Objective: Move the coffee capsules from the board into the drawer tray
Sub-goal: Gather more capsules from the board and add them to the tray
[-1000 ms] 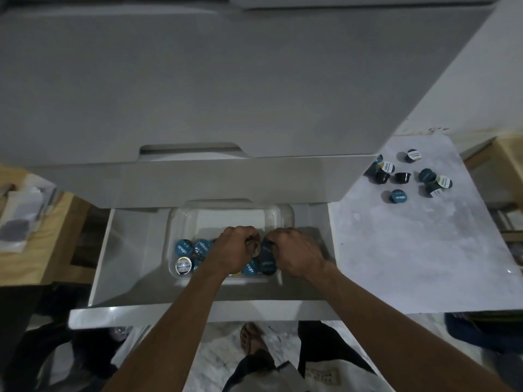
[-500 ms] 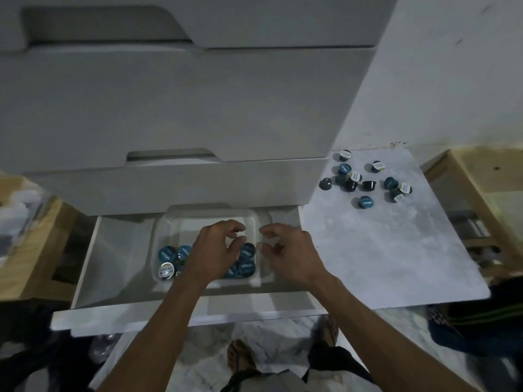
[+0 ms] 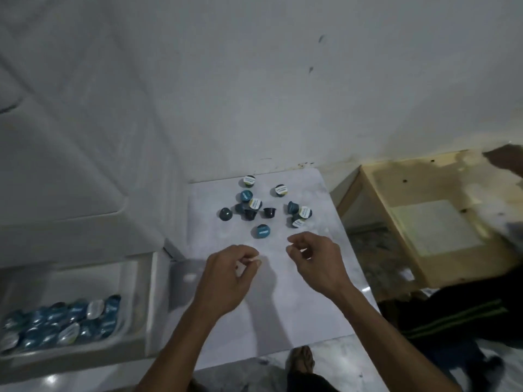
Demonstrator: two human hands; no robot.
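Both hands have left the drawer tray (image 3: pixel 135 281); left hand (image 3: pixel 226 278) and right hand (image 3: pixel 314 264), fingers loosely curled and empty, now hover near the board's (image 3: pixel 297 306) remaining capsules (image 3: pixel 263 210).

A board (image 3: pixel 297 292) lay right of the open drawer (image 3: pixel 147 306). Loose capsules (image 3: pixel 261 210) sat clustered on the board's far half, near the wall (image 3: pixel 283 94). More capsules lay in a tray (image 3: pixel 130 284) inside the drawer. Both hands, left hand (image 3: pixel 226 278) and right hand (image 3: pixel 314 261), hung over the board's middle, nearer than the cluster. A wooden frame (image 3: pixel 418 222) lay right of the board.
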